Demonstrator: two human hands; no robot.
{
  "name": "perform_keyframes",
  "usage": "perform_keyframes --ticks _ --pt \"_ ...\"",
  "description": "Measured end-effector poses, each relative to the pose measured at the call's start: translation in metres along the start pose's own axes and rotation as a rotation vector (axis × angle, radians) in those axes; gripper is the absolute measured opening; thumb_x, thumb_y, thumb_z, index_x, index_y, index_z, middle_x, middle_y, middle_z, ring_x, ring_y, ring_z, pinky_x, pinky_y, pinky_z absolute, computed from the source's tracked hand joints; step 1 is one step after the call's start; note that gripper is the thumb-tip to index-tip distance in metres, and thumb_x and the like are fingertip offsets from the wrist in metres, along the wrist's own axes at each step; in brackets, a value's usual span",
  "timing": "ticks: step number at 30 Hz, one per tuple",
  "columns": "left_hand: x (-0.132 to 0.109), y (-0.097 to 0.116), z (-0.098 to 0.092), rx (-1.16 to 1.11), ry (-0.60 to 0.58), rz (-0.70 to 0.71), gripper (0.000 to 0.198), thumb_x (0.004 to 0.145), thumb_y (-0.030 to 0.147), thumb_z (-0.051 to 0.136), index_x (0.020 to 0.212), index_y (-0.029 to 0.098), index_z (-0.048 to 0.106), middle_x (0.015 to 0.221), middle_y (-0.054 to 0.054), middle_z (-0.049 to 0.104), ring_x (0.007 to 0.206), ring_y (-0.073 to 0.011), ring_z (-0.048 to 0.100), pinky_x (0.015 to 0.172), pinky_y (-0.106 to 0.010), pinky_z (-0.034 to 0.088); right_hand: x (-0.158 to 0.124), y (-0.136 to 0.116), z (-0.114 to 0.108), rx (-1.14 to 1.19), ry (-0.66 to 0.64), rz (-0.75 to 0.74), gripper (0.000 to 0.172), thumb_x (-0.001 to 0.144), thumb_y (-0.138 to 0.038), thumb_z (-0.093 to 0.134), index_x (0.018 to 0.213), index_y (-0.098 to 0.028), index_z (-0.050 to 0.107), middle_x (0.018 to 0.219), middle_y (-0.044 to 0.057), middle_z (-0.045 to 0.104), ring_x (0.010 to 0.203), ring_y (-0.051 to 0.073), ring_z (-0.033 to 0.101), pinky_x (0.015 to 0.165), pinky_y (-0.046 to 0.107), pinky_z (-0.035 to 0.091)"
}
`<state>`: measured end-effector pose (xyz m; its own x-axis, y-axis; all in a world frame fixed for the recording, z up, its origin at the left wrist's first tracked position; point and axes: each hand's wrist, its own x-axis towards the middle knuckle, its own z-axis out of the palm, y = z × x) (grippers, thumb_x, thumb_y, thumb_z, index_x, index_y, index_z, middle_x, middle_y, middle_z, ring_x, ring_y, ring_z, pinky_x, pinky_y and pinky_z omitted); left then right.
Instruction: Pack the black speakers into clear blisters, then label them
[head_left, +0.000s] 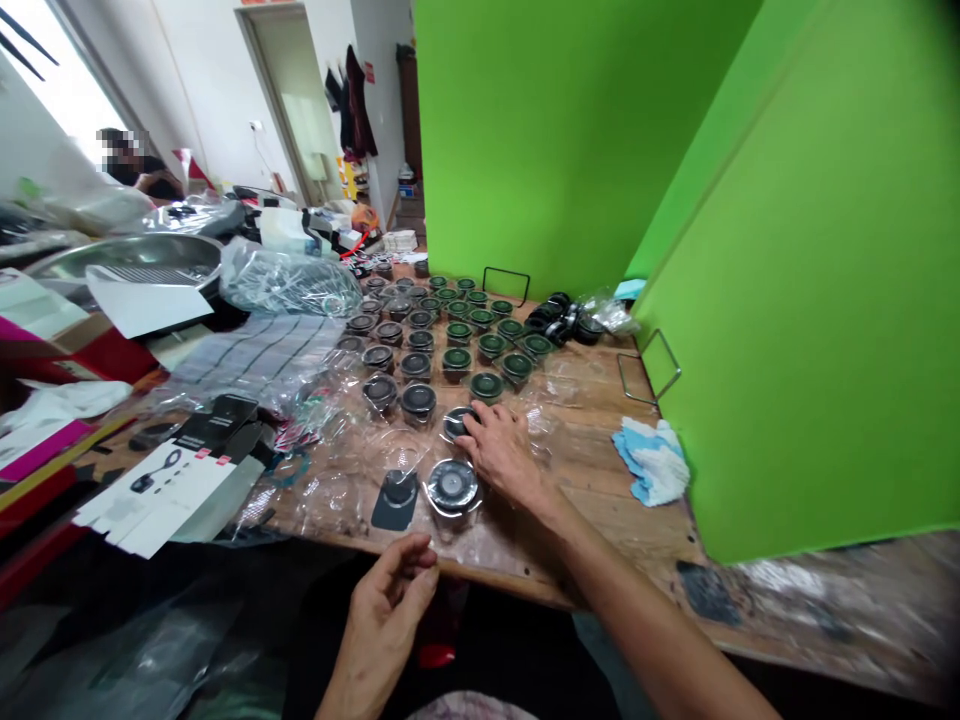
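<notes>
The right hand lies spread, its fingers on a dark-lidded jar. The left hand hangs half-curled by the table edge, near a clear jar.

Rows of round dark plastic jars are standing on a brown wooden table, spreading toward twelve o'clock, while a flat green backdrop panel is rising behind them at two o'clock. A crumpled blue-and-white cloth is lying against its foot at three o'clock, a round steel basin is sitting at ten o'clock, and a white cardboard box sleeve is lying at nine o'clock.
</notes>
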<state>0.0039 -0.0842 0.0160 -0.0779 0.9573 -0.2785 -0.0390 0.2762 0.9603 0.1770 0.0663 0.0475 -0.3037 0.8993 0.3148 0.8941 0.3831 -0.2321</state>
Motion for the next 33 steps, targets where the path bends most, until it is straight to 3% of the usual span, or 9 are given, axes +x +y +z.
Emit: perform_keyframes --ticks 5,10,13,19,22,25,29,31,33 --pt "0.002 -0.014 0.006 0.101 -0.187 -0.006 0.038 0.075 0.043 0.063 0.102 0.016 0.064 0.097 -0.008 0.067 0.084 -0.0178 0.061 0.074 -0.027 0.049 -0.040 0.033 -0.021 0.248 0.247 0.097 0.029 0.093 -0.034 0.039 0.104 -0.019 0.062 0.105 0.009 0.060 0.096 0.019 0.054 0.081 0.034 0.044" --pt "0.008 -0.013 0.018 0.044 -0.171 -0.031 0.046 0.076 0.043 0.061 0.112 0.014 0.057 0.087 -0.004 0.061 0.061 -0.0097 0.054 0.049 -0.020 0.043 -0.110 0.035 -0.016 -0.072 0.126 -0.047 0.013 0.085 -0.027 0.055 0.082 -0.016 0.062 0.092 0.008 0.062 0.103 0.028 0.049 0.083 0.040 0.040" --pt "0.017 -0.005 0.028 0.027 -0.201 -0.015 0.054 0.077 0.037 0.058 0.125 0.015 0.046 0.089 -0.003 0.057 0.051 -0.0061 0.050 0.039 -0.018 0.036 -0.136 0.031 -0.011 -0.184 0.161 -0.042 0.012 0.085 -0.021 0.053 0.075 -0.016 0.058 0.083 0.007 0.062 0.103 0.029 0.048 0.083 0.041 0.039" --pt "0.038 0.014 0.047 0.064 -0.218 -0.011 0.075 0.077 0.028 0.053 0.141 0.012 0.017 0.078 0.003 0.053 0.040 -0.0042 0.045 0.033 -0.017 0.031 -0.146 0.039 -0.024 -0.293 0.200 -0.082 0.016 0.088 -0.022 0.045 0.077 -0.018 0.057 0.093 0.008 0.064 0.101 0.030 0.049 0.079 0.041 0.038" --pt "0.037 0.013 0.044 0.090 -0.201 0.004 0.057 0.078 0.030 0.052 0.130 0.009 0.039 0.070 0.003 0.052 0.039 -0.0052 0.043 0.034 -0.019 0.032 -0.144 0.037 -0.021 -0.313 0.222 -0.160 0.017 0.086 -0.016 0.041 0.084 -0.018 0.057 0.098 0.008 0.065 0.104 0.029 0.049 0.082 0.040 0.037" --pt "0.028 0.006 0.021 0.267 -0.013 0.290 0.026 0.082 0.028 0.052 0.100 0.013 0.062 0.073 -0.002 0.058 0.055 -0.0103 0.054 0.049 -0.022 0.044 -0.139 0.028 -0.007 -0.226 0.227 -0.224 0.024 0.082 -0.009 0.036 0.087 -0.019 0.057 0.094 0.004 0.066 0.099 0.023 0.053 0.086 0.038 0.035" --pt "0.024 -0.003 -0.039 0.751 0.536 0.937 0.025 0.078 0.017 0.060 0.103 0.019 0.062 0.098 -0.009 0.062 0.092 -0.0215 0.058 0.080 -0.035 0.046 -0.131 0.016 0.006 -0.209 0.260 -0.266 0.027 0.082 -0.011 0.036 0.095 -0.021 0.057 0.095 0.004 0.066 0.092 0.022 0.055 0.084 0.038 0.035" --pt "0.033 -0.008 -0.068 1.004 0.730 1.033 0.041 0.072 0.020 0.068 0.112 0.020 0.058 0.111 -0.013 0.058 0.104 -0.0283 0.052 0.090 -0.045 0.040 -0.127 0.016 0.008 -0.295 0.257 -0.290 0.028 0.084 -0.015 0.038 0.106 -0.021 0.055 0.106 0.007 0.064 0.096 0.024 0.055 0.082 0.039 0.036" --pt "0.048 -0.013 -0.088 1.083 0.699 1.000 0.046 0.075 0.028 0.066 0.117 0.016 0.053 0.116 -0.017 0.053 0.108 -0.0308 0.050 0.089 -0.048 0.039 -0.125 0.020 0.011 -0.342 0.221 -0.307 0.028 0.086 -0.020 0.040 0.111 -0.020 0.053 0.113 0.010 0.061 0.100 0.026 0.054 0.080 0.038 0.037"
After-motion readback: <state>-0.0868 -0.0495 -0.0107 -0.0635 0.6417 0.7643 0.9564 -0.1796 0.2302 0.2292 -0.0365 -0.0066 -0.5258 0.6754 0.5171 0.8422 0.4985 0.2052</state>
